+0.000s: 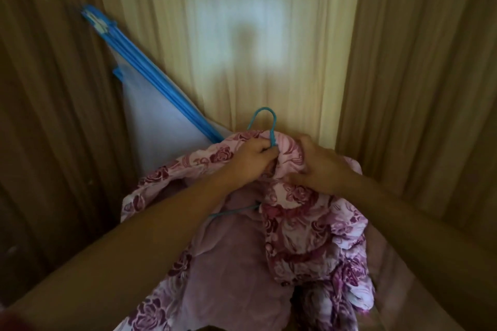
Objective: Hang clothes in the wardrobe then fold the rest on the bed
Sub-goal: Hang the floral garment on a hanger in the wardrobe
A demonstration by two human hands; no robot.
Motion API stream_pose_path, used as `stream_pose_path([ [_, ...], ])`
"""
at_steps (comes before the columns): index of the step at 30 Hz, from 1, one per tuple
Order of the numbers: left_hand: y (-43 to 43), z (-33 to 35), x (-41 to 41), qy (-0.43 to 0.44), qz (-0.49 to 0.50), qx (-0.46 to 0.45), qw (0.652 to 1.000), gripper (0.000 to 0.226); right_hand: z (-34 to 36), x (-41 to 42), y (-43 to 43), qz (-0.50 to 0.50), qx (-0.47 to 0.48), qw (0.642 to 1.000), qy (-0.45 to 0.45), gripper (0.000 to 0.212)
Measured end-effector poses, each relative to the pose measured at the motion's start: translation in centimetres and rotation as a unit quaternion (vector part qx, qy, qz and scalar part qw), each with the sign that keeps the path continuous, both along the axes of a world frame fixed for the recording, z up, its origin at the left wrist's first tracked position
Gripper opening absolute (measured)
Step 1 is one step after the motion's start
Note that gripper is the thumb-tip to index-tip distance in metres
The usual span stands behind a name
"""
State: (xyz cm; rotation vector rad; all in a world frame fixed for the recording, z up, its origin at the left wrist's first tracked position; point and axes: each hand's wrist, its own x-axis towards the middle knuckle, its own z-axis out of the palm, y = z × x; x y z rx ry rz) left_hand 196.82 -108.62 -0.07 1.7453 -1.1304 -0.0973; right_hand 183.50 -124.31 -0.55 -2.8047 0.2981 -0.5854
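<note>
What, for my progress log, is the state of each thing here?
Garment: rumpled, partly over the hanger, held up.
Hanger: inside the garment, hook sticking out, not hung.
Left hand: grips the hanger's neck.
Right hand: grips the garment.
Curtain: drawn shut.
Blue frame: leaning against the curtain.

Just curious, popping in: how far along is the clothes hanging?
Done: the blue hanger is partly inside the floral garment, hook sticking out. In hand: the left hand grips the hanger's neck, the right hand holds the fabric. Left: it hangs on nothing yet; folding is not in view.
</note>
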Motion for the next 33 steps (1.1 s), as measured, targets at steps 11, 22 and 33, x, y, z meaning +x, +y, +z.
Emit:
stream_pose_path([
  [11, 14.5, 2.1, 8.2, -0.082, 0.180, 0.408, 0.892, 0.086, -1.5, 0.9, -2.7, 0.021, 0.002, 1.000, -0.011, 0.074],
  [22, 9.5, 5.6, 3.2, -0.030, 0.224, 0.088, 0.970, 0.019, 0.9, 1.5, 0.9, 0.071, 0.113, 0.983, -0.127, 0.039],
  [33, 7.6, 8.0, 2.2, -0.322, 0.161, 0.098, 0.928, 0.068, 10.9, -4.5, 0.1, -0.042, 0.122, 0.959, -0.254, 0.034],
])
